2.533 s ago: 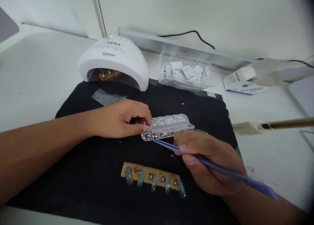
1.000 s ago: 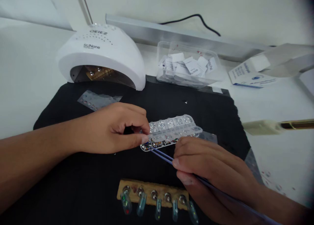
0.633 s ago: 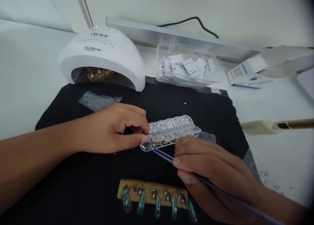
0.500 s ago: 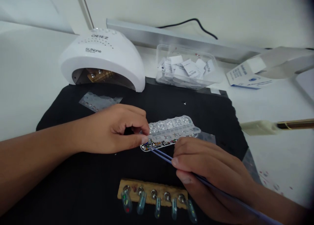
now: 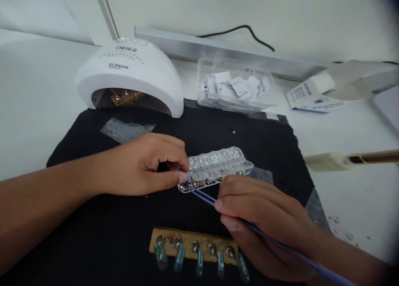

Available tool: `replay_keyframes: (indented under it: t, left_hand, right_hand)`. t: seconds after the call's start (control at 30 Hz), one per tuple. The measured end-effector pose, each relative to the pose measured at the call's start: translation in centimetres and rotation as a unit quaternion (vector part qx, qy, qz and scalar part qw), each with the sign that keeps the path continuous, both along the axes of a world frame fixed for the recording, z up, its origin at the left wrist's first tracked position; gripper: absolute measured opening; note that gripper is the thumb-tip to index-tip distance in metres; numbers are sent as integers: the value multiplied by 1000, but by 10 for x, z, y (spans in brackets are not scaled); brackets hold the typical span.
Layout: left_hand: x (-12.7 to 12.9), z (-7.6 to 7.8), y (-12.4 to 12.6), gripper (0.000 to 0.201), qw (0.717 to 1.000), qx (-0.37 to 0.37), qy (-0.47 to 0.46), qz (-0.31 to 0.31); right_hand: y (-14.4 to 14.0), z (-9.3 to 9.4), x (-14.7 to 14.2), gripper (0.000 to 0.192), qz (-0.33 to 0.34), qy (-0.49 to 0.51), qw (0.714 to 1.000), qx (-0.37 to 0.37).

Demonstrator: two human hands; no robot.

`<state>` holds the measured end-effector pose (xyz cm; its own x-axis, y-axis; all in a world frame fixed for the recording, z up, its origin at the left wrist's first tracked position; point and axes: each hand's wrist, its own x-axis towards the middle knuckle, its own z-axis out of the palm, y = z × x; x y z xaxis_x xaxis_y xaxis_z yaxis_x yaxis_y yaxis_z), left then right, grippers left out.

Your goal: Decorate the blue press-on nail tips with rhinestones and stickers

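With thumb and fingers, my left hand grips the left end of a clear rhinestone case, its lid lifted partway. Small multicoloured stones fill the near row, silvery ones the far row. Purple-blue tweezers are held in my right hand, and their tips reach in among the coloured stones at the case's left end. Whether a stone is between the tips is too small to tell. In front lies a wooden strip with several teal false nails on metal mounts, some decorated with tiny stones.
A white nail lamp stands at the back left. Behind the black mat are a clear tub of small white packets and an opened carton. A plastic sheet lies left; a gold-handled brush extends in from the right.
My right hand has shifted very slightly left with the tweezers, whose tips stay among the stones. The left hand keeps its hold on the case.
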<state>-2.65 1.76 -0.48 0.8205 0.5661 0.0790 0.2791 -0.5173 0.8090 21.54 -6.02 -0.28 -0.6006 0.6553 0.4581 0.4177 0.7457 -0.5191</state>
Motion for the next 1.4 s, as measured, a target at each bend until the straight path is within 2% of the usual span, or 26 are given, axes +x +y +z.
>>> replay_keyframes:
  t: [0.77,1.4]
  left_hand:
    - [1,2,1,11,1000,10,10,-7]
    - [2,3,2,10,1000,3,12,-7]
  right_hand:
    - [0,-1,1,15,-2,4,1000,-17]
    - [0,0,-1,12,2,-3,1000,-2]
